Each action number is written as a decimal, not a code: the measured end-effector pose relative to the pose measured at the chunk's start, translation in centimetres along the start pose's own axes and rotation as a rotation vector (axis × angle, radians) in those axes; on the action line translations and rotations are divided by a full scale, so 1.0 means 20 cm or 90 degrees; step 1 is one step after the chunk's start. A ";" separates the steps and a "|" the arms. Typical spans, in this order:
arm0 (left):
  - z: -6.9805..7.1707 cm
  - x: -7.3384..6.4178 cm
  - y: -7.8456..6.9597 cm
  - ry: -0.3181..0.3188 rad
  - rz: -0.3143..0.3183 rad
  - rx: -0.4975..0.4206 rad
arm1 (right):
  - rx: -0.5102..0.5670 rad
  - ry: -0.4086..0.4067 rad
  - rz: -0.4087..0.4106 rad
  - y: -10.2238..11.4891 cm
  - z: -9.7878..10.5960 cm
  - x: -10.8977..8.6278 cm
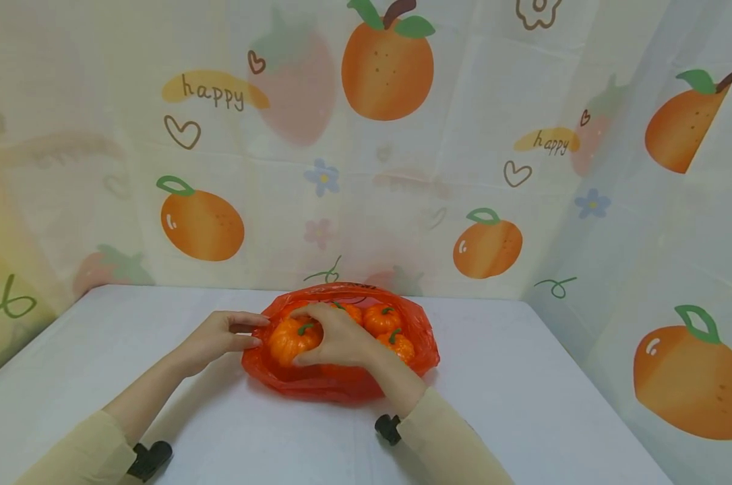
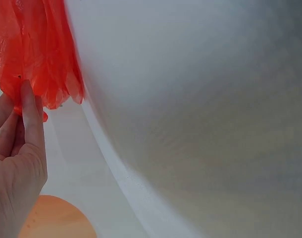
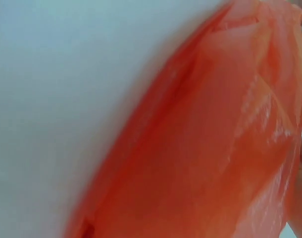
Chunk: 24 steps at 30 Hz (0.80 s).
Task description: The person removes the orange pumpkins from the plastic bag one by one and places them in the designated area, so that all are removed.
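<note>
A red plastic bag (image 1: 342, 387) lies with its mouth spread wide on the white table, several small orange pumpkins with green stems inside it. My left hand (image 1: 217, 340) pinches the bag's left edge; the left wrist view shows the thin red film (image 2: 34, 54) gathered between thumb and fingers of that hand (image 2: 22, 158). Reaching into the bag from the right, my right hand (image 1: 340, 337) grips the leftmost pumpkin (image 1: 290, 340), fingers over its top and thumb at its lower side. Two other pumpkins, one behind (image 1: 382, 318) and one in front (image 1: 398, 345), sit at the bag's right side.
The white tabletop (image 1: 493, 397) extends on both sides of the bag. Close behind it hangs a pale curtain (image 1: 378, 202) printed with oranges and strawberries, which also runs along the right side. Both sleeves have a black wrist device (image 1: 388, 429) near the cuff.
</note>
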<state>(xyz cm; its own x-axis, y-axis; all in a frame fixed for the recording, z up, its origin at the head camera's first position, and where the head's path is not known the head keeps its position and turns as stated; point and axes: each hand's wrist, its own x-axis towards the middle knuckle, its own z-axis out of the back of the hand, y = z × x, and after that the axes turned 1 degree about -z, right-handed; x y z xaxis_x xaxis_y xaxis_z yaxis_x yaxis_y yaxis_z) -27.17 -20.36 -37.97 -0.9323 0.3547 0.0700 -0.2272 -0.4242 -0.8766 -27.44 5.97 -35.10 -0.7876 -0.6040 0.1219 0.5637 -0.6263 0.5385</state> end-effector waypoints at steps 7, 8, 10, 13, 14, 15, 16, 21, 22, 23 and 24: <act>0.00 0.00 0.01 0.005 -0.005 -0.004 | 0.029 -0.021 -0.015 -0.02 0.06 -0.01; 0.00 0.00 0.00 0.005 -0.007 -0.005 | 0.033 -0.026 -0.013 -0.02 0.07 -0.01; 0.00 0.00 0.00 0.006 -0.009 -0.003 | 0.034 -0.038 -0.007 -0.04 0.09 -0.02; 0.00 -0.01 -0.01 0.002 -0.004 0.001 | 0.042 -0.055 -0.002 -0.06 0.12 -0.03; 0.00 -0.01 -0.01 0.002 -0.002 0.005 | 0.044 -0.061 -0.002 -0.07 0.14 -0.03; 0.00 -0.01 -0.02 0.002 -0.003 0.006 | 0.045 -0.067 -0.004 -0.08 0.15 -0.04; 0.00 -0.01 -0.02 0.002 -0.002 0.007 | 0.046 -0.072 -0.008 -0.09 0.16 -0.04; 0.00 -0.01 -0.02 0.005 -0.009 0.001 | 0.062 -0.100 -0.017 -0.14 0.22 -0.07; 0.00 -0.01 -0.01 0.005 -0.008 0.000 | 0.065 -0.106 -0.016 -0.16 0.23 -0.08; 0.00 -0.01 -0.01 0.005 -0.007 -0.001 | 0.073 -0.109 -0.020 -0.17 0.24 -0.09; -0.01 -0.01 -0.01 0.005 -0.006 -0.002 | 0.078 -0.112 -0.021 -0.18 0.25 -0.09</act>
<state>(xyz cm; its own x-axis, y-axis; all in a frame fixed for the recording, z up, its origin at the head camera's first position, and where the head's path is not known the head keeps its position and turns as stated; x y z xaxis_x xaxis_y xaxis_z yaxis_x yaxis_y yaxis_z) -26.94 -20.22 -37.80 -0.9276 0.3660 0.0745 -0.2354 -0.4183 -0.8773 -29.25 11.81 -33.15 -0.8421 -0.4824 0.2411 0.5116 -0.5733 0.6400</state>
